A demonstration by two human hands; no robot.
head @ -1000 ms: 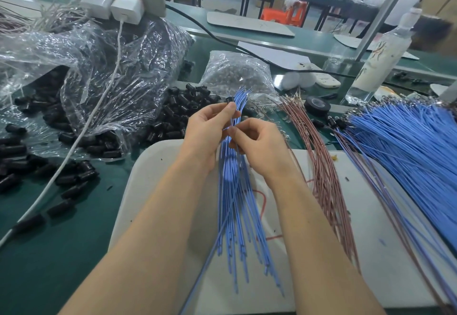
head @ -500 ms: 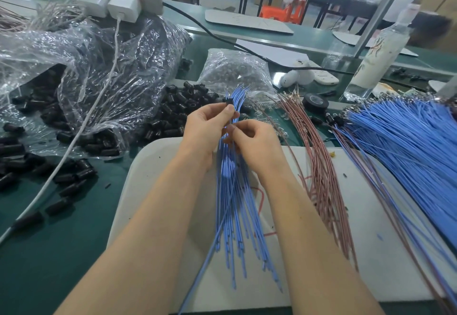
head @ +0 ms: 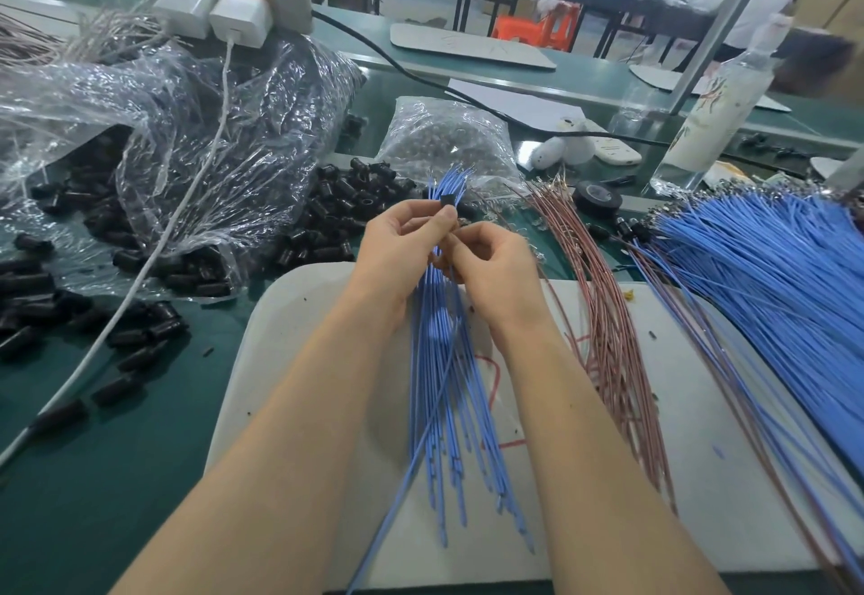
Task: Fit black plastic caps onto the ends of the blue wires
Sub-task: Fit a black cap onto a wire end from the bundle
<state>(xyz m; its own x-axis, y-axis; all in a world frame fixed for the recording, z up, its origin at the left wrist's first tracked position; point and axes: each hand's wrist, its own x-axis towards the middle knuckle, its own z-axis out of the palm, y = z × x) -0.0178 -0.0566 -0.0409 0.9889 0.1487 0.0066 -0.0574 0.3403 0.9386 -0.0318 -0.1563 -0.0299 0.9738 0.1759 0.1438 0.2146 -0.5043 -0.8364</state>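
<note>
Head view: the left hand point(head: 402, 239) pinches 1 black cap point(head: 446, 199) between thumb and forefinger. The cap sits just in front of the upper ends of the bundle of blue wires point(head: 439, 384), which runs from between both hands down over the white board point(head: 701, 407) on the desk point(head: 93, 454). The right hand point(head: 498, 274) has its fingers curled and closed on the bundle just below the cap.

The step looks like seating this cap on 1 wire end. It would go best by singling out 1 wire with the right hand, holding it close to the tip so it cannot buckle, lining it up with the cap's bore and pushing straight.

Hidden from here are the cap's opening, whether a wire tip is already inside it, and which wire the right fingers hold. Spare caps point(head: 346, 211) lie near, behind the hands.
</note>
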